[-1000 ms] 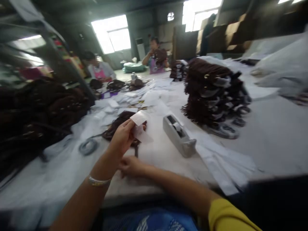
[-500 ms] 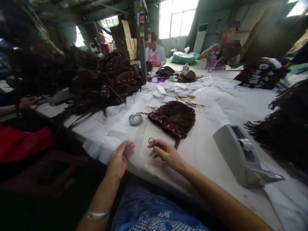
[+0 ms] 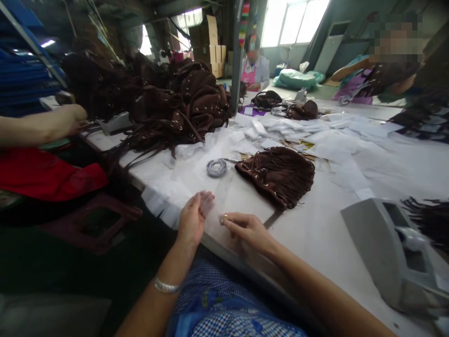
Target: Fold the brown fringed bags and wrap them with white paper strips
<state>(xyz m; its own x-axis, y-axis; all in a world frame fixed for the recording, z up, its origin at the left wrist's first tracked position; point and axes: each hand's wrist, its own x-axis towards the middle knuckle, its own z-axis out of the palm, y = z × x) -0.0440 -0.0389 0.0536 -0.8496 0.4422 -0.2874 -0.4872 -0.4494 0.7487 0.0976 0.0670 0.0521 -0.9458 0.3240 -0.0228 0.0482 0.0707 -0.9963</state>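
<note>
My left hand [image 3: 190, 222] is closed on a small clear plastic bag [image 3: 208, 204], held up over the table's near edge. Just to the right, my right hand [image 3: 250, 230] pinches a small gold-coloured metal ring [image 3: 223, 219] between thumb and fingertips. The ring is close to the plastic but seems apart from it. Beyond my hands a dark brown fringed bag [image 3: 280, 175] lies on its side, with metal eyelets along its mouth and a strap [image 3: 272, 219] trailing toward me. A coiled grey tape measure or strap [image 3: 216, 167] lies to its left.
A grey tape dispenser [image 3: 372, 248] stands at right on the white table [image 3: 308, 248]. Brown bags [image 3: 189, 100] are heaped at back left, and white plastic bags [image 3: 336, 126] spread behind. A co-worker's arm [image 3: 42, 128] reaches in at left, above a stool [image 3: 101, 217].
The view has swung left, so the table's things appear farther right. My hands have come closer together, and the ring is tucked deeper between my right fingertips. The co-worker's arm shows more.
</note>
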